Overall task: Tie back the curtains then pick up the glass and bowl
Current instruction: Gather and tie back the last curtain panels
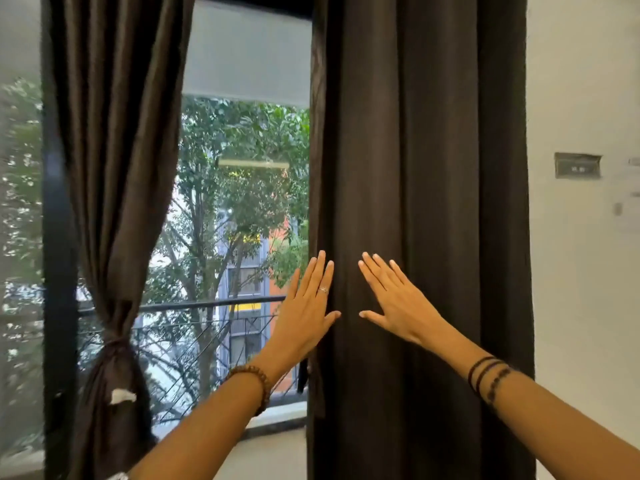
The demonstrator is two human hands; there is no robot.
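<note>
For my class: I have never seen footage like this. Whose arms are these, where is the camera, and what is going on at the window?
There is no machine here. A person wears a camera on the head, so you see their own arms reaching forward. The left hand and right hand are both open, fingers straight, at the right curtain, which hangs loose; they grip nothing. The left curtain is already gathered with a tie. Between the curtains is the window, with trees and a railing outside. No glass or bowl is in view.
</note>
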